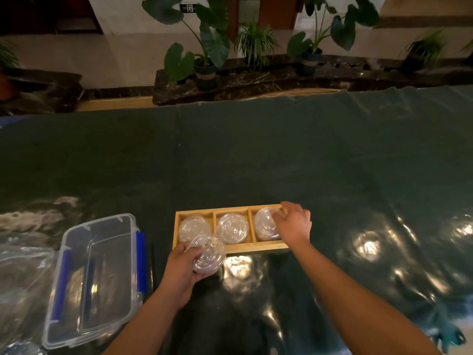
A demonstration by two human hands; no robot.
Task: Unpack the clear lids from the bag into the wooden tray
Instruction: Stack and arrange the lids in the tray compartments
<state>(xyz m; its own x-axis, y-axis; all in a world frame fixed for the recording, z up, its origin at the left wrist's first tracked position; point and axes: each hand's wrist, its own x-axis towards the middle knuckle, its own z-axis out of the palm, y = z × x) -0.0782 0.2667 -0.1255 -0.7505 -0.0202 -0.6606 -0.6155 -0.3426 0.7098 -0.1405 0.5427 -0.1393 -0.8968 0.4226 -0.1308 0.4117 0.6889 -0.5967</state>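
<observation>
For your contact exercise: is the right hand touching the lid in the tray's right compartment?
Touching. The head view shows the right hand's fingers lying on the lid's far rim.

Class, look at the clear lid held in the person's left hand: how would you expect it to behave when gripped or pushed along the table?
The clear lid looks thin and see-through, so it is probably very light and may flex if squeezed. Its glossy ridged surface suggests it could slip from the left hand. On the shiny table cover it would likely slide rather than roll, being flat and round.
</observation>
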